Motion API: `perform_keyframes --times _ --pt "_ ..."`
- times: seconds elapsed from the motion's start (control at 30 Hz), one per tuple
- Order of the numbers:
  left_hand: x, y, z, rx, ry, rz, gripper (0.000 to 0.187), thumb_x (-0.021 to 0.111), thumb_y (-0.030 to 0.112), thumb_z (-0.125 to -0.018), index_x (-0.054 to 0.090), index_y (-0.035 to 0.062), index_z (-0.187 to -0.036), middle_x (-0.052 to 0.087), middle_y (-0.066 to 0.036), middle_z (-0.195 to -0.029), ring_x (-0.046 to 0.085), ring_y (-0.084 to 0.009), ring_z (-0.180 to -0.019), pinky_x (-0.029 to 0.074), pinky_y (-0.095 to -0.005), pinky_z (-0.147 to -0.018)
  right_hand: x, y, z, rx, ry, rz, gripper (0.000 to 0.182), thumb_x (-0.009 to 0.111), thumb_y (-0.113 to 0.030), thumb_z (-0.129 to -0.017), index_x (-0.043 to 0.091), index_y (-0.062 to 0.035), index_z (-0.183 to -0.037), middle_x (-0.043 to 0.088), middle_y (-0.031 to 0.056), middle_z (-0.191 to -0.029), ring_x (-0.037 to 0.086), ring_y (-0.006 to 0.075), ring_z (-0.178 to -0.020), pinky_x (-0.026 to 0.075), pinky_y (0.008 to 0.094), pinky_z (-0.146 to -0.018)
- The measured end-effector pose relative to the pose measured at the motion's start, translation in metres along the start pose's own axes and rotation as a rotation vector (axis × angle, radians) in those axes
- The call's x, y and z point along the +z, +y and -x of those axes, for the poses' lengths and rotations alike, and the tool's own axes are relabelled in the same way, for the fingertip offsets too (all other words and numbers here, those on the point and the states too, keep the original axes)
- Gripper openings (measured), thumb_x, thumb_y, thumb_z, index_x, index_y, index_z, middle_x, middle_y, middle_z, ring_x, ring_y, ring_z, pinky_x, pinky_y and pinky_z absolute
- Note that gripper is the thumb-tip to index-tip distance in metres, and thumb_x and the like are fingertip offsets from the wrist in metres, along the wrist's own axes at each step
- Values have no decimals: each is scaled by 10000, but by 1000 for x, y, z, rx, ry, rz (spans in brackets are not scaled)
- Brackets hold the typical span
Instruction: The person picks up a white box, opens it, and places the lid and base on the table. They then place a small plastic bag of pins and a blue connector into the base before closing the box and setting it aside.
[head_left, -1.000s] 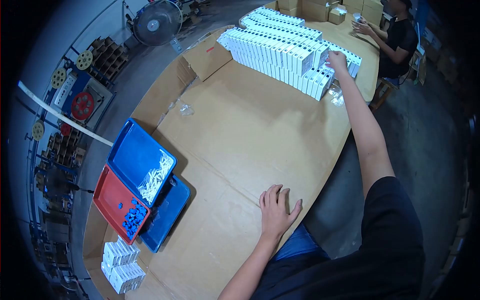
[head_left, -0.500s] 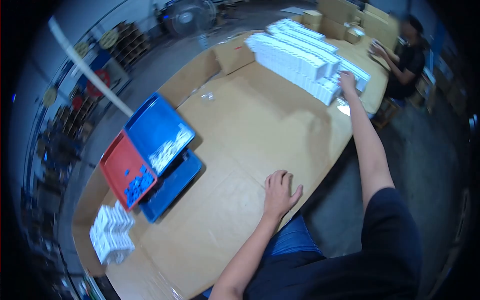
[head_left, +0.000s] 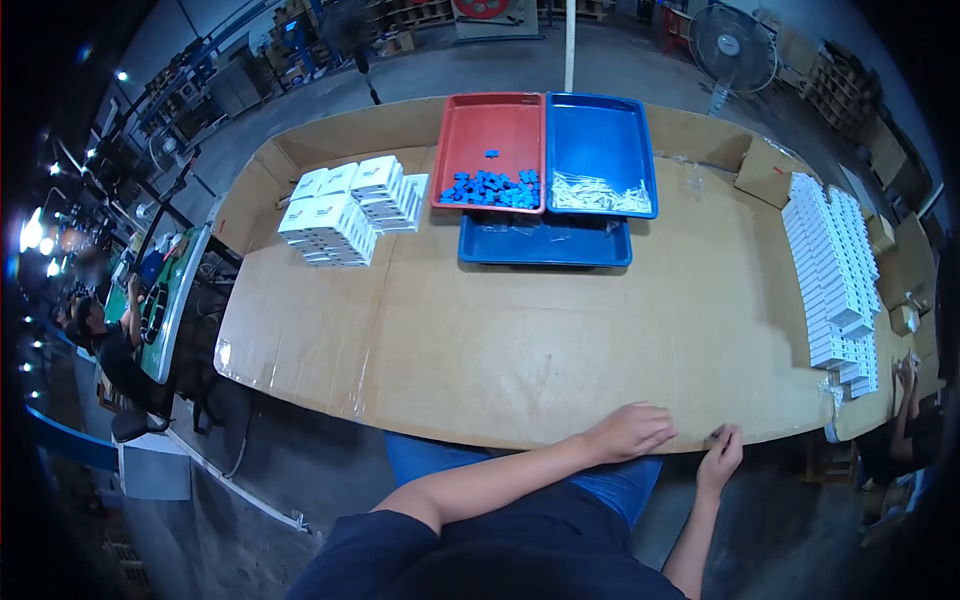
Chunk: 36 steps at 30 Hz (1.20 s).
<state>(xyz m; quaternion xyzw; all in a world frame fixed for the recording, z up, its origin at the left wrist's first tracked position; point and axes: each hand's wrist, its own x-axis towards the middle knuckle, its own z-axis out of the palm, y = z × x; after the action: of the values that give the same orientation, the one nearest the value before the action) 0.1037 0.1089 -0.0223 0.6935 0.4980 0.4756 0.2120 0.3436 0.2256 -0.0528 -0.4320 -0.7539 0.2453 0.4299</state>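
My left hand [head_left: 632,432] rests at the cardboard-covered table's front edge, its fingers stretched loosely to the right, with nothing visible in it. Just right of it, at the same edge, is my right hand [head_left: 720,460], its fingers drawn together; whatever they may hold is too small to make out. Along the table's right end stand long rows of stacked white boxes [head_left: 828,270]. A smaller group of white boxes [head_left: 335,225] sits at the left. At the back are a red tray [head_left: 492,125] with small blue pieces [head_left: 490,190] and a blue tray [head_left: 598,130] with thin white pieces [head_left: 600,195].
A lower blue tray [head_left: 545,252] sits beneath the other two. Cardboard walls [head_left: 700,132] line the table's back. One person [head_left: 915,420] is at the right end; another [head_left: 115,345] sits at a green bench on the left. A fan [head_left: 735,48] stands behind.
My right hand has come back from the white box rows to the front edge, beside my left hand. The view has swung round, so the trays now appear at centre back.
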Motion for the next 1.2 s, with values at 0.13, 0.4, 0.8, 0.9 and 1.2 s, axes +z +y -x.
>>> perform_keyframes --times 0.13,0.4,0.8,0.9,1.2 --pt "-75 -3 66 -103 278 -70 192 663 167 -1002 669 32 -866 635 -98 -834 630 -305 -831 470 -415 -812 21 -35 25 32 -127 -54 413 622 -115 -1047 403 -10 -714 381 76 -618 326 161 -563 279 358 -524" --pt "-185 -11 184 -448 688 -373 183 718 183 -959 680 46 -844 697 -75 -884 649 -274 -881 470 -388 -861 106 -125 -44 -101 -427 -30 546 780 -163 -945 379 -36 -598 354 66 -512 337 148 -491 280 347 -475" --pt "-248 -30 253 -718 1072 -555 225 756 299 -877 705 81 -901 709 -85 -1030 632 -301 -1048 430 -431 -963 315 -330 -255 -616 -650 -33 277 696 -145 -984 653 -2 -1218 747 187 -900 754 321 -861 549 395 -755" --pt "-252 -30 254 -736 1042 -543 223 757 299 -877 703 85 -912 708 -79 -1036 630 -294 -1056 428 -431 -965 390 -403 -285 -673 -794 -169 333 675 -176 -999 642 -8 -1285 758 198 -1039 749 331 -1028 560 396 -906" --pt "-256 -37 256 -827 943 -554 239 770 299 -762 706 127 -914 698 -41 -1041 623 -269 -1090 376 -451 -1006 652 -532 -308 -886 -1173 -15 448 632 -242 -988 624 -33 -1385 709 228 -1279 689 371 -1181 531 439 -1038"
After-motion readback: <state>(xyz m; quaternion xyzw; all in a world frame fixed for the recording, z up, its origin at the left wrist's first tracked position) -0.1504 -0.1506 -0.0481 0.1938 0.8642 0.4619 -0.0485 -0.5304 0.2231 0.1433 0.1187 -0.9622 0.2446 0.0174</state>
